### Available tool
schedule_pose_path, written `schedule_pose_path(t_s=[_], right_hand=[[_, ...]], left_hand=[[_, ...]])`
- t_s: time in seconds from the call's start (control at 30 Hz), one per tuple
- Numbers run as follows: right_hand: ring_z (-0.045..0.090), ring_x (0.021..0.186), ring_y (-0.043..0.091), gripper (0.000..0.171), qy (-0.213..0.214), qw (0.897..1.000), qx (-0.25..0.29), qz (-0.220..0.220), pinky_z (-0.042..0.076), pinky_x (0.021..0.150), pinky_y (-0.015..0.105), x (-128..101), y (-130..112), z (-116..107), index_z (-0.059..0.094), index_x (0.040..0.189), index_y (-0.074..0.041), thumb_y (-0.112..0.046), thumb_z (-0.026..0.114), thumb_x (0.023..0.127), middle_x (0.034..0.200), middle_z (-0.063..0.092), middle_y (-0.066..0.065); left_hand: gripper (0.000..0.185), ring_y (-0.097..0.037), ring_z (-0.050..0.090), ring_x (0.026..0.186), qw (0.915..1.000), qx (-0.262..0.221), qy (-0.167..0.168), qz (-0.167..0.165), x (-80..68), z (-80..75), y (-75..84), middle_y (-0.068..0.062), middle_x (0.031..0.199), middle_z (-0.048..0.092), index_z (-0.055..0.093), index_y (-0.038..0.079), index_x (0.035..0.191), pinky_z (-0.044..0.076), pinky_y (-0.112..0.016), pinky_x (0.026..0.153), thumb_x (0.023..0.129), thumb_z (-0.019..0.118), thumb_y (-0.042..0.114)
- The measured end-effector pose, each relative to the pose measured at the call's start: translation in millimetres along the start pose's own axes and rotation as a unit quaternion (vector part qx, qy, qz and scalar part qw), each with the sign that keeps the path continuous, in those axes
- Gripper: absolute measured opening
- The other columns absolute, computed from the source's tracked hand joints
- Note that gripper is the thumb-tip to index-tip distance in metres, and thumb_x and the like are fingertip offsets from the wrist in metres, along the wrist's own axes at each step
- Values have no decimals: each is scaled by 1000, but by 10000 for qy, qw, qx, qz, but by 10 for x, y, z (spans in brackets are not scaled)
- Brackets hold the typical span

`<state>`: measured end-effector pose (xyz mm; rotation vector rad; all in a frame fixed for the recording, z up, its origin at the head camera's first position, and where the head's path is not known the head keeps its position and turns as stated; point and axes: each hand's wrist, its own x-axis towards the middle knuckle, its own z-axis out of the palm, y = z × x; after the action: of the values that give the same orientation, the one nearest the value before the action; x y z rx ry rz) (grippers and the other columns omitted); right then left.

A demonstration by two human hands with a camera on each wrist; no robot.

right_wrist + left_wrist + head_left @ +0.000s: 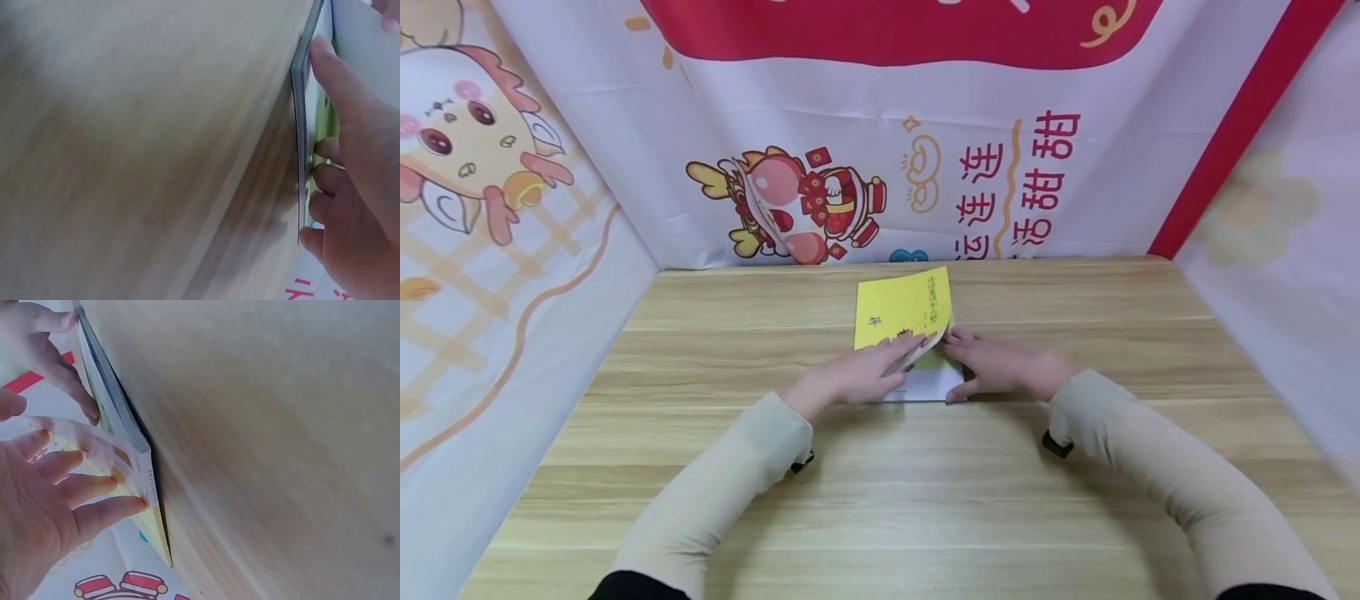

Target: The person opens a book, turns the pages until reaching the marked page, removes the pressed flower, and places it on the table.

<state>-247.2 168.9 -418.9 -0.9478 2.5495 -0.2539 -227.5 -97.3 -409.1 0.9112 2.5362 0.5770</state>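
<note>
A thin book with a yellow cover (901,310) lies on the wooden table (880,500), close to the back wall. My left hand (863,375) holds the cover's lower right corner, which is bent up off the pages. In the left wrist view the lifted cover (94,447) curves over my left fingers (87,487), with the thumb on its other side. My right hand (1000,367) rests flat on the book's right side, over the exposed page. Its thumb (331,75) presses against the book's edge (302,131).
Printed cloth banners with cartoon dragons and red characters (820,204) wall the table in at the back and on both sides. Bare tabletop stretches in front of the book and to both sides of it.
</note>
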Motion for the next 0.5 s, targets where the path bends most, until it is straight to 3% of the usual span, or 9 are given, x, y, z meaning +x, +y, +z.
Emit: schedule_pose_path(t_s=[0.27,0.37,0.5], right_hand=[[15,155,33,108,-81,10000,9,-41,17,123,49,-4,-41,8,22,163,-8,-67,70,86,169,13,12],[15,155,33,108,-92,9999,83,-97,18,123,50,-1,-36,1,22,164,-9,-66,71,86,170,12,12],[17,155,32,108,-60,9998,130,-127,19,123,50,10,-24,-2,24,163,-10,-66,73,84,170,15,11]], left_hand=[[81,-16,10,156,9964,-146,352,754,13,-9,87,2,172,11,14,25,166,15,-35,124,100,57,9],[82,-16,7,156,9927,71,530,1084,41,-20,131,1,172,8,16,22,166,14,-35,124,98,58,6],[77,-23,10,157,9843,540,750,1503,69,-70,202,-4,172,11,27,19,164,20,-48,123,96,61,5]])
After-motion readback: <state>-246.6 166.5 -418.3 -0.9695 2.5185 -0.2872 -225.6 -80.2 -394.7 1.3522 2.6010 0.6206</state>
